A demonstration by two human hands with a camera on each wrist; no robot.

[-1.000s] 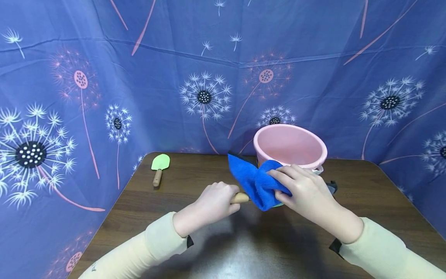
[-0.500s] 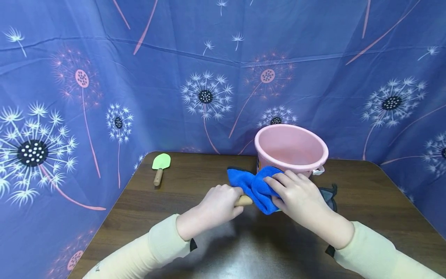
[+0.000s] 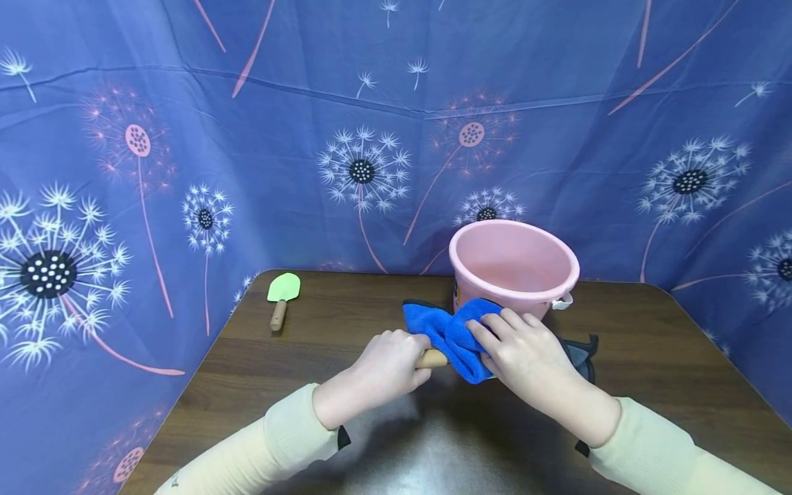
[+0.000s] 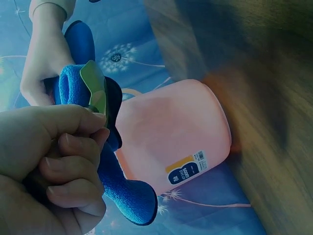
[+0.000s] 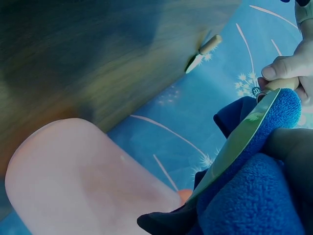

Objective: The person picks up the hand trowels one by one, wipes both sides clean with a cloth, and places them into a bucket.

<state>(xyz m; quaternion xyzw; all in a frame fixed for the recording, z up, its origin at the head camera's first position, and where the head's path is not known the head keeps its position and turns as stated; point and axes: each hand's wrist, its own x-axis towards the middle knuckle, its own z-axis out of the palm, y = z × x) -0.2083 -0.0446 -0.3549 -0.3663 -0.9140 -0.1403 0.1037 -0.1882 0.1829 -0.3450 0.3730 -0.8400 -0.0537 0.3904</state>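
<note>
My left hand [image 3: 386,368] grips the wooden handle [image 3: 432,358] of a small garden trowel, its fingers curled round it. The trowel's light green blade [image 5: 239,139] is mostly covered by a blue towelling cloth [image 3: 470,344] in the head view. In the right wrist view, the cloth lies along one side of the blade. With bent fingers, my right hand [image 3: 526,350] holds the folded cloth against that blade. One cloth end, edged in black, hangs loose toward the left. Both hands are raised in front of the pink bucket [image 3: 513,289].
Upright near the table's back edge, the bucket has a white handle fitting [image 3: 562,302] on its right. A second green trowel [image 3: 281,300] with a wooden handle lies at the back left. Behind my right hand is a grey-and-black item [image 3: 580,355], partly hidden. Patterned blue fabric [image 3: 278,137] surrounds the wooden table [image 3: 334,302].
My right hand and the cloth have moved slightly down and left, uncovering the bucket's handle fitting and more of the grey-and-black item. The left hand keeps its grip on the handle, slightly lower.
</note>
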